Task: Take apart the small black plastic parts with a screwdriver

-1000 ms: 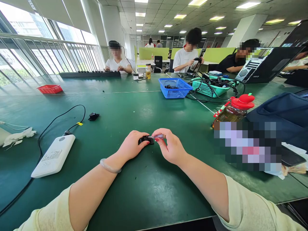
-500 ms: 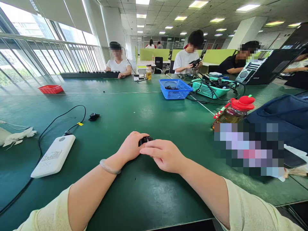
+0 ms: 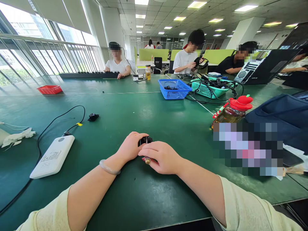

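My left hand [image 3: 131,148] rests on the green table [image 3: 149,112] with its fingers closed around a small black part [image 3: 145,140]. My right hand [image 3: 161,157] lies just right of it, fingers wrapped round a small screwdriver [image 3: 147,158] whose amber handle end sticks out toward me and whose tip points into the black part. A pale bangle circles my left wrist. A second small black part [image 3: 93,117] lies alone on the table to the left, well beyond my hands.
A white power bank [image 3: 52,156] with a black cable lies at left. A blue basket [image 3: 174,88], a teal basket of cables [image 3: 209,87] and a red tray [image 3: 49,89] stand farther back. A red-capped bottle [image 3: 232,112] and a dark bag [image 3: 280,118] sit at right. Other people work across the table.
My right hand has turned over and dropped onto the table, swinging the screwdriver from a sideways hold to one with its tip on the black part. My left hand has stayed in place.
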